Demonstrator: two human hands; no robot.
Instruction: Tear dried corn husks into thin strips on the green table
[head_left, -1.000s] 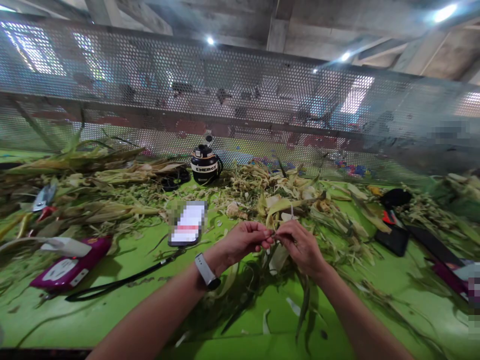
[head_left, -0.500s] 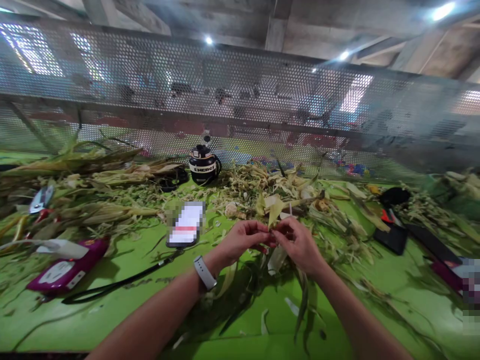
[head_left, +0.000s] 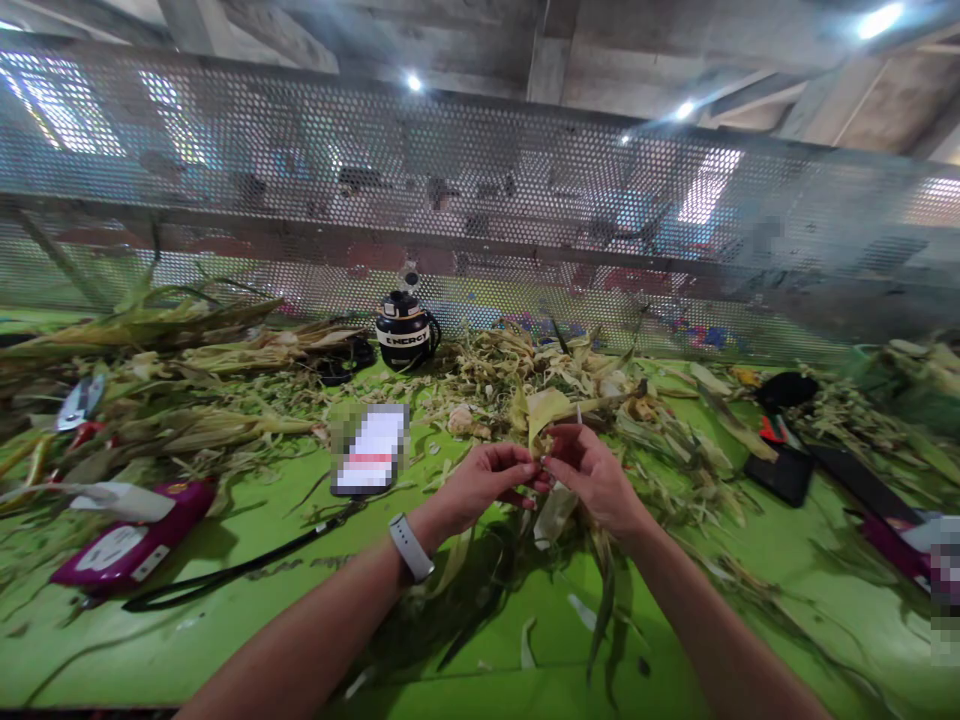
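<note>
- While the left hand (head_left: 499,482) and right hand (head_left: 596,485) are meeting above the desk (head_left: 210,640), their fingers are pinching a pale husk (head_left: 546,407) by its near end.
- Pale husk: rising just beyond the fingertips, long axis running roughly near to far, neither hand lying nearer.
- Room: husk heap (head_left: 495,365) is crowding the far side; desk surface is showing left, around the phone (head_left: 373,445).

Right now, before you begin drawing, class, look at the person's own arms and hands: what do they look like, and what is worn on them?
Both the left hand and right hand are gloveless. The left forearm and right forearm show no sleeves. A pale, light-grey strap circles the left wrist; nothing is visible around the right one.
</note>
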